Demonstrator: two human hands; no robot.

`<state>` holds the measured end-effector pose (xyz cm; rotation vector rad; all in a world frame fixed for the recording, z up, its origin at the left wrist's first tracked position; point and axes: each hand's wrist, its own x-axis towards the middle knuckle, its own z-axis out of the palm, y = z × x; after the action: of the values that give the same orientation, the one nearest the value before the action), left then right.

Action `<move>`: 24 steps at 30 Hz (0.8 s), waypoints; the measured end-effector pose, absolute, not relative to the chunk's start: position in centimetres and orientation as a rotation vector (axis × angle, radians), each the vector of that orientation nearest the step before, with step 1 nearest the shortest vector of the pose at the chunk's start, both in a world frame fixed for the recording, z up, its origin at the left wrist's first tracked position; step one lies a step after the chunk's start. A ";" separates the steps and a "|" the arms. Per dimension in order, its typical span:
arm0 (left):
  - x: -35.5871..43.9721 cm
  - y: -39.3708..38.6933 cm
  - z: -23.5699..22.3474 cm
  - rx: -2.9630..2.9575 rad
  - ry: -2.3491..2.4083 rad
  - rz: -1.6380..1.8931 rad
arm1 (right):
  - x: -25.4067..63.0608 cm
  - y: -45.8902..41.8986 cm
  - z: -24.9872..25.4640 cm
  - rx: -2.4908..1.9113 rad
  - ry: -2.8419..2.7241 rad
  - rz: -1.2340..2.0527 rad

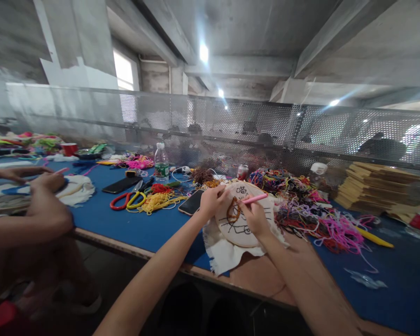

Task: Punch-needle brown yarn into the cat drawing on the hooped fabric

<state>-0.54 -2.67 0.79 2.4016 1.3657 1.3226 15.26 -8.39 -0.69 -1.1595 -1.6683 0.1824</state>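
A white cloth stretched in a round embroidery hoop [238,239] lies tilted at the table's front edge, its frayed border hanging loose below. Black line drawing and a patch of orange-brown yarn [234,212] show on it. My left hand [212,201] grips the hoop's upper left side, fingers closed over the rim. In my right hand [255,218] is a pink pen-shaped punch needle [256,199], pinched close to the yarn patch. Its tip is hidden by my fingers.
Left of the hoop lie a phone [192,202], yellow yarn [161,202] and red-and-yellow scissors [128,200]. A water bottle [161,163] stands behind. Tangled yarn [322,226] and stacked brown boards [374,186] are to the right. Another person's arm [38,219] is at far left.
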 end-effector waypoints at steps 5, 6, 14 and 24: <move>-0.6 -2.6 0.8 2.413 1.344 1.339 | 15.2 -8.3 -0.8 -1.156 -1.676 0.171; -0.6 -2.6 0.8 2.413 1.343 1.342 | 15.2 -8.3 -0.8 -1.154 -1.679 0.165; -0.5 -2.9 1.0 2.376 1.353 1.343 | 14.7 -8.4 -1.2 -1.159 -1.689 0.123; -0.2 -3.6 1.3 2.399 1.334 1.413 | 14.2 -7.7 -1.8 -1.147 -1.861 -0.163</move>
<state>-0.22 -3.55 1.27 2.3993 1.3342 1.4132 14.21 -7.66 -1.83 -1.1467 -1.8612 -0.1634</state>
